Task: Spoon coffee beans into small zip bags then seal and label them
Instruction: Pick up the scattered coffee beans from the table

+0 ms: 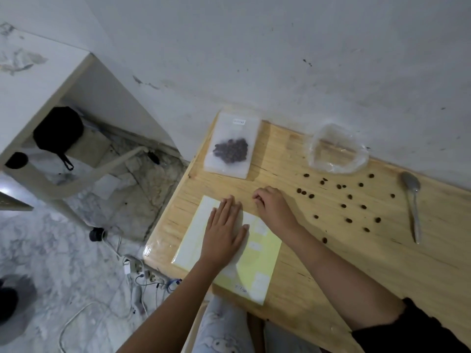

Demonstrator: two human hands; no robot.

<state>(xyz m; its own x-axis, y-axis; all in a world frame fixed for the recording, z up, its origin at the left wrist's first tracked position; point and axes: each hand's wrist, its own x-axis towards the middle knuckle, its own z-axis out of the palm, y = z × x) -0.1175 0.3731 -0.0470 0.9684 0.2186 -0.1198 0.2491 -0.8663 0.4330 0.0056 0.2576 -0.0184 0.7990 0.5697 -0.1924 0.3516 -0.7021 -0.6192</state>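
your left hand [224, 231] lies flat, fingers spread, on the label sheet [257, 266] at the tabletop [331, 263] edge. your right hand [274, 206] curls loosely beside it, holding nothing visible. loose coffee beans [344, 197] are scattered between it and the spoon [413, 202]; the filled zip bag [232, 146] lies by the wall.

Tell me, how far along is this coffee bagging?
One zip bag looks done: it holds beans and carries a label. Now the left hand presses flat on the label sheet while the right hand picks at its edge. Loose beans lie scattered beside the spoon, still unbagged.
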